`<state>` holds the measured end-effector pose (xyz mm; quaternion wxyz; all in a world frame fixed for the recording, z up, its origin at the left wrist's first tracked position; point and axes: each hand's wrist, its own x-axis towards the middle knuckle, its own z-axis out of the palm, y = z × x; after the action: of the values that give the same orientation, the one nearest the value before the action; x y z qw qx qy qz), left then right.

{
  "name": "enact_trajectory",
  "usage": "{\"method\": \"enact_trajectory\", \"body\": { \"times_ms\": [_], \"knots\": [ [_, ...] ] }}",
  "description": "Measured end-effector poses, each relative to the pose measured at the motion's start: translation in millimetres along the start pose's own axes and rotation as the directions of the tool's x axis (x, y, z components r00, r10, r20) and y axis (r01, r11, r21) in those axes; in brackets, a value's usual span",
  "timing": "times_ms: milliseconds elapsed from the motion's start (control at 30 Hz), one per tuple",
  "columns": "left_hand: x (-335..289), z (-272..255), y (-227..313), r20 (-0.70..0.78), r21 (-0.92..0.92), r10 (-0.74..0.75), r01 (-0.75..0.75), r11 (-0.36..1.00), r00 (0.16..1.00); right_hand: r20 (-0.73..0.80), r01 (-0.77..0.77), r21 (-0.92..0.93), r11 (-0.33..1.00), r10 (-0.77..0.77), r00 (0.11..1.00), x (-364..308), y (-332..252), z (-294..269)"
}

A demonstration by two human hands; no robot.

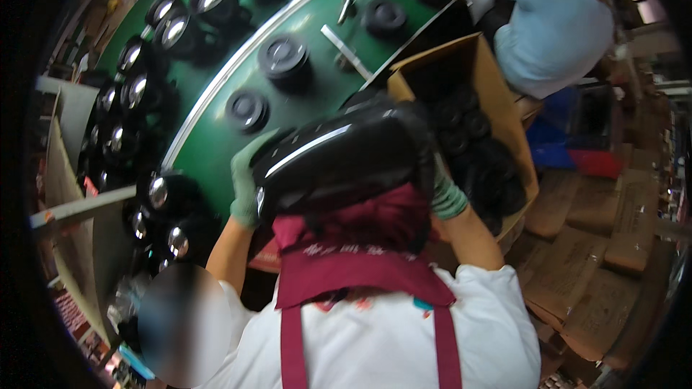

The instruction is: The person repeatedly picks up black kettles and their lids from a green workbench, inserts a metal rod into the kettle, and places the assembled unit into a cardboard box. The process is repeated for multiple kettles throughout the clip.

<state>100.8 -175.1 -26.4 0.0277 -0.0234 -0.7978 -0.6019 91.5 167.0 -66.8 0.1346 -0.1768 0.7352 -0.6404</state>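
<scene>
Both my hands wear green gloves and hold a large glossy black housing (339, 155) with a chrome strip, close in front of my maroon apron. My left hand (245, 181) grips its left end and my right hand (447, 199) grips its right end. The housing hangs over the near edge of a green conveyor belt (209, 158). Three round black parts (285, 57) lie on the belt beyond it. Just right of the housing stands an open cardboard box (472, 61) with several round black parts (479, 155) inside.
A metal rail (231, 68) splits the belt; the left lane carries several black units with shiny chrome tops (173, 25). Another person in a light blue shirt (555, 29) stands beyond the box. Flattened cardboard (591, 274) lies at the right.
</scene>
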Motion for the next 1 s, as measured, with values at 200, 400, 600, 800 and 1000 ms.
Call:
{"method": "enact_trajectory", "body": {
  "times_ms": [200, 400, 600, 800, 1000],
  "knots": [
    [-11.1, 0.4, -69.4, 0.255, -0.274, -0.194, 0.263, 0.925, 0.947, -0.086, 0.202, 0.07, 0.977, -0.196, 0.977, 18.5, -69.0, 9.2],
    [6.4, 11.5, 15.6, 0.21, -0.3, -0.158, 0.217, 0.929, 0.965, 0.054, -0.186, 0.483, 0.856, 0.182, 0.982, 28.0, -72.6, 3.1],
    [1.8, 13.8, 3.1, 0.161, -0.113, 0.033, -0.014, 0.993, 0.986, -0.13, -0.011, 0.319, 0.948, 0.056, 0.99, 11.9, -68.8, 1.3],
    [8.3, 14.8, -1.8, 0.1, -0.086, -0.029, 0.038, 0.996, 0.995, -0.13, -0.088, 0.297, 0.951, 0.132, 0.983, 18.1, -90.1, 13.7],
    [-10.3, 8.7, -96.2, 0.292, -0.182, -0.097, 0.155, 0.971, 0.951, -0.228, 0.167, -0.098, 0.981, -0.186, 0.956, 30.1, -87.5, 20.7]
  ]
}}
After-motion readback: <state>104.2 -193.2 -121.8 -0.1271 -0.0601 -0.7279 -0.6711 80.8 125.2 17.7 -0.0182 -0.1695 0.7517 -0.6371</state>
